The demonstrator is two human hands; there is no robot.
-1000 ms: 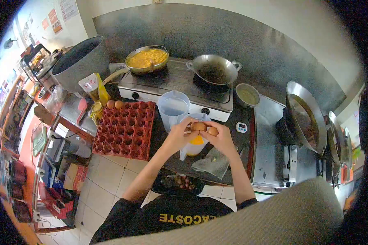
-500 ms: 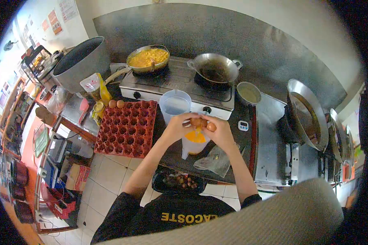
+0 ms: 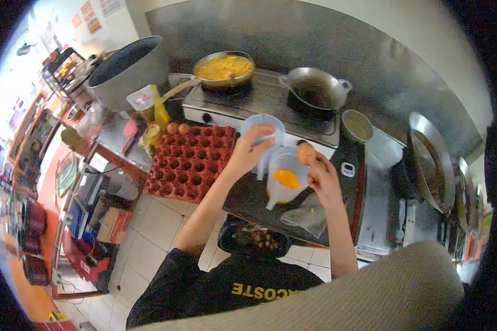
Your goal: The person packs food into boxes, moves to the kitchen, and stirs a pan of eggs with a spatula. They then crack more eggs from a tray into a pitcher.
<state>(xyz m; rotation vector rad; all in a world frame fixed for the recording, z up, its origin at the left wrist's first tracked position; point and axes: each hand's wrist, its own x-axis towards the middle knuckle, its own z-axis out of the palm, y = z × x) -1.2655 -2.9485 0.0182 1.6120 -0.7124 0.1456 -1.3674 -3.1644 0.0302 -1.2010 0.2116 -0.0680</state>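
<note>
Egg held at fingertips of R hand grip, nr jug w/ yolk.

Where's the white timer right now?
In the head view, the timer lies on the dark counter just right of the right hand, below the small pot.
</note>
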